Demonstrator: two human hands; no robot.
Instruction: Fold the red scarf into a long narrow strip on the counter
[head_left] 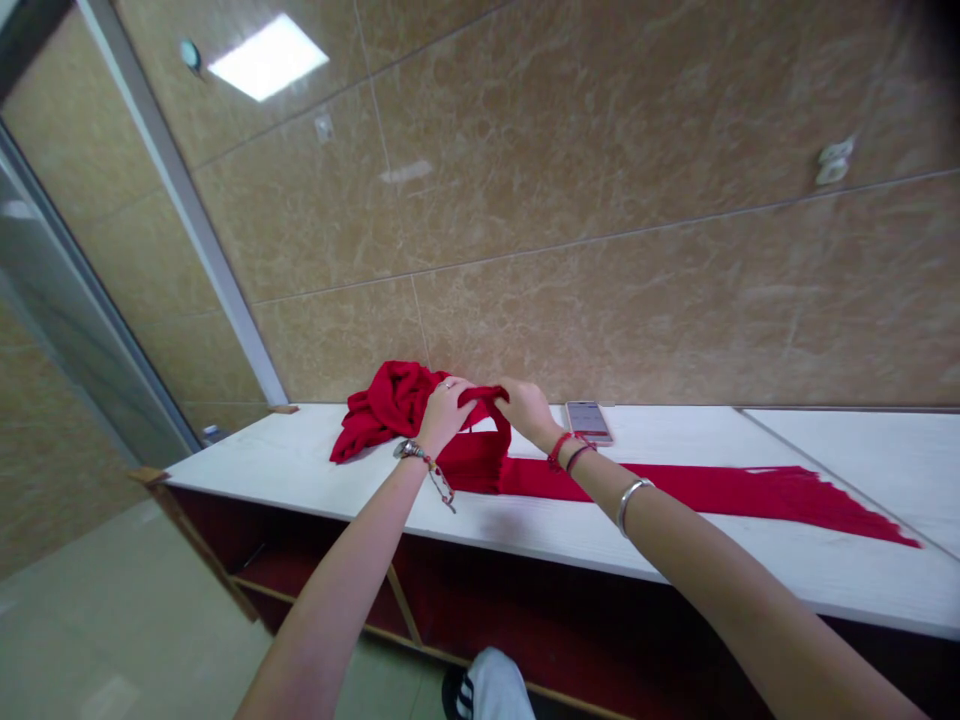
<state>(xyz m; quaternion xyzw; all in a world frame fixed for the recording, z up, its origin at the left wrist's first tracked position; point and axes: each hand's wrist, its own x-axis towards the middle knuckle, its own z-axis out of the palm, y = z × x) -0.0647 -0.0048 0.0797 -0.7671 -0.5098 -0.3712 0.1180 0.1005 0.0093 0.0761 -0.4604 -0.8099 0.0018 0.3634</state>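
Observation:
A long red scarf (675, 485) lies along the white cabinet top, its fringed end spread toward the right. My left hand (446, 410) and my right hand (525, 408) each grip a raised part of the scarf, which is lifted in a loop between them. Below my hands a folded stretch of it rests on the surface. To the left, the rest of the red cloth (397, 400) sits bunched in a heap near the wall. My fingertips are partly hidden by the cloth.
A phone (589, 422) lies near the wall, just beyond my right wrist. The white cabinet top (262, 455) has open dark-red shelves (510, 610) underneath. A tan marble-patterned wall (600, 330) rises directly behind. My foot and trouser leg (495, 685) show at the bottom.

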